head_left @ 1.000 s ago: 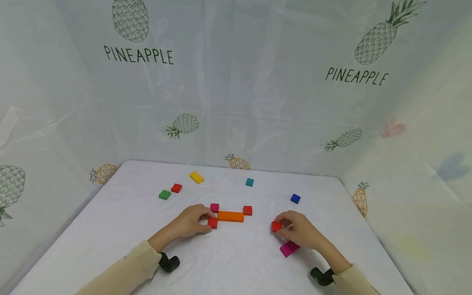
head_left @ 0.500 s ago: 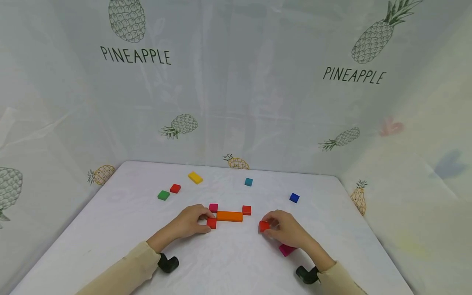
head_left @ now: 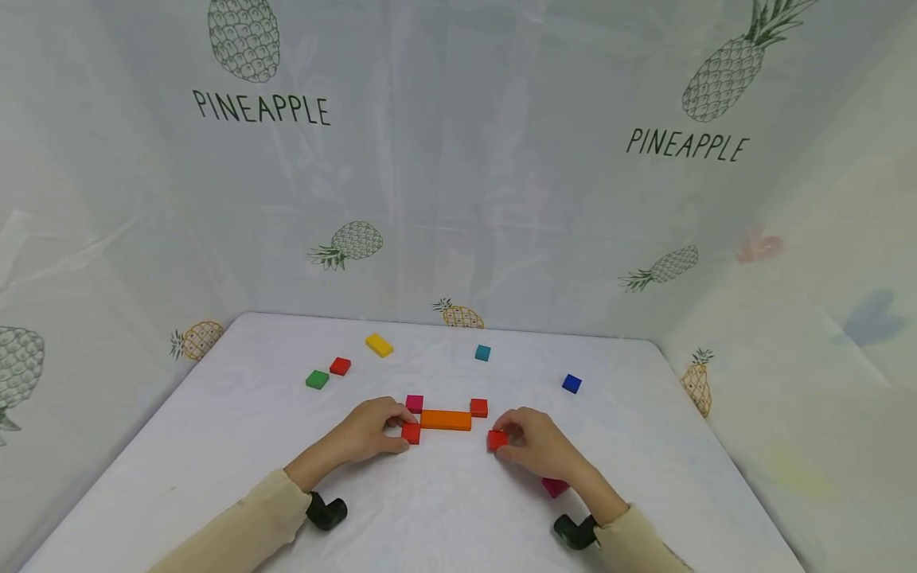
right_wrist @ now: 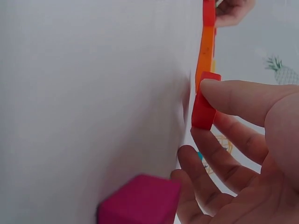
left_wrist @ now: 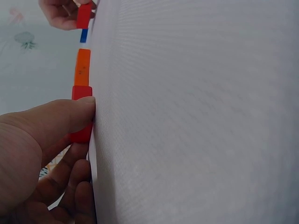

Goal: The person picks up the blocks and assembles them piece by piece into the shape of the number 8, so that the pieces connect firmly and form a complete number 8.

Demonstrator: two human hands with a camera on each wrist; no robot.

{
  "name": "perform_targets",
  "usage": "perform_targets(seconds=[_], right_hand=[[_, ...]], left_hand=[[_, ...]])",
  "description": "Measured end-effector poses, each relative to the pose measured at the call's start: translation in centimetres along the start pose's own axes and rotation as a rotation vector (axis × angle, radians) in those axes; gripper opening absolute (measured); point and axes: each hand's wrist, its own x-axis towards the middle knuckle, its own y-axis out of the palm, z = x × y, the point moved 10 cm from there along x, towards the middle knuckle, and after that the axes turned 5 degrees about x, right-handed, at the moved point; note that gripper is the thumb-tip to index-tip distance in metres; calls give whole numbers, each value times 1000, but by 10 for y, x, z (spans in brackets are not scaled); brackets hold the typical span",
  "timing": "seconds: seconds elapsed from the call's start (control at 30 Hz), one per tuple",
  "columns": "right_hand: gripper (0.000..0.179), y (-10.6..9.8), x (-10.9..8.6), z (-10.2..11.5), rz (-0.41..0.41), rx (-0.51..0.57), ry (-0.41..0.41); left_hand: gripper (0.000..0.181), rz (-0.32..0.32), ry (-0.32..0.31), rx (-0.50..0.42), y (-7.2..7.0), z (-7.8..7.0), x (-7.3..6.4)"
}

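My left hand (head_left: 372, 431) pinches a red block (head_left: 411, 433) between thumb and fingers at the near left corner of an orange bar (head_left: 446, 420). In the left wrist view its thumb lies across that block's side. My right hand (head_left: 537, 442) pinches another red block (head_left: 497, 440), a little to the right of the bar and apart from it. A pink block (head_left: 415, 404) touches the bar's far left corner, and a third red block (head_left: 478, 407) its far right corner. Under the right wrist lies a magenta block (right_wrist: 140, 200), partly hidden in the head view.
Farther back on the white table (head_left: 444, 509) lie a green block (head_left: 318, 380), a red block (head_left: 340, 366), a yellow block (head_left: 379, 344), a teal block (head_left: 483, 352) and a blue block (head_left: 571, 383). A pineapple-print sheet (head_left: 458, 175) hangs behind and at the sides.
My right hand has carried its red block leftward, closer to the orange bar. The left hand has stayed in place on its block.
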Motion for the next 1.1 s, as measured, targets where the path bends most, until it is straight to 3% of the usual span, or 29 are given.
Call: perform_targets(seconds=[0.6, 1.1], right_hand=[[27, 16, 15, 11, -1, 2, -2], [27, 20, 19, 8, 10, 26, 38]], left_hand=[[29, 5, -7, -13, 2, 3, 1], [30, 4, -7, -4, 3, 4, 2]])
